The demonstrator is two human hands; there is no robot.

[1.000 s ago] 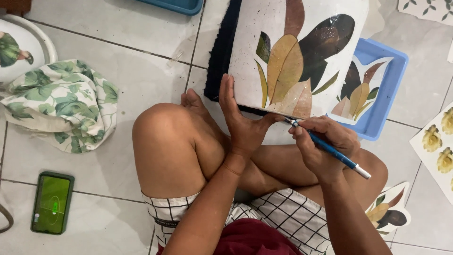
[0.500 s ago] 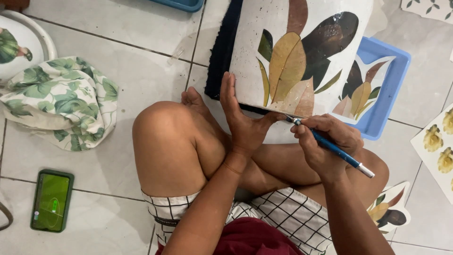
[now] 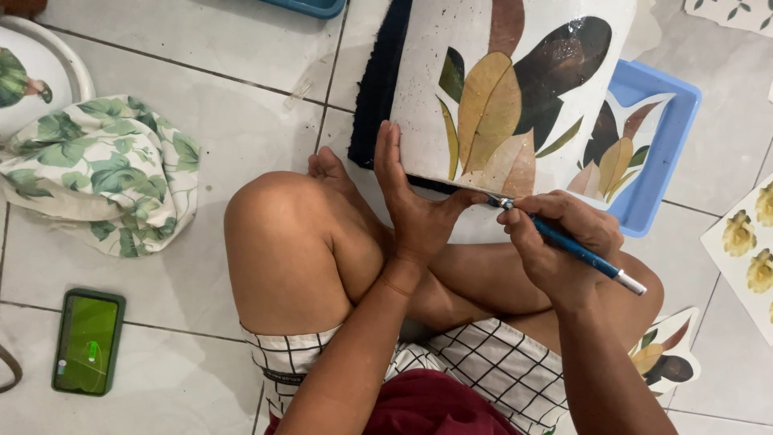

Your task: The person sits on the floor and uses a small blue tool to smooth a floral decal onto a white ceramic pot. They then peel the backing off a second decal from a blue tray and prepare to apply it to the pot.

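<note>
Little moved since earlier frame: right hand closed on blue brush, tip at leaf panel lower edge; left hand open, flat against panel, frame center.

home craft spot on floor, not proper workshop. pale tiled floor with grey grout serves as work surface; person sits cross-legged on it, bare knee up. leaf-decorated white panel worked with blue-handled tool. similar leaf pieces in blue plastic tray and loose on tiles. household clutter near: leaf-print cloth, phone with green screen.
</note>
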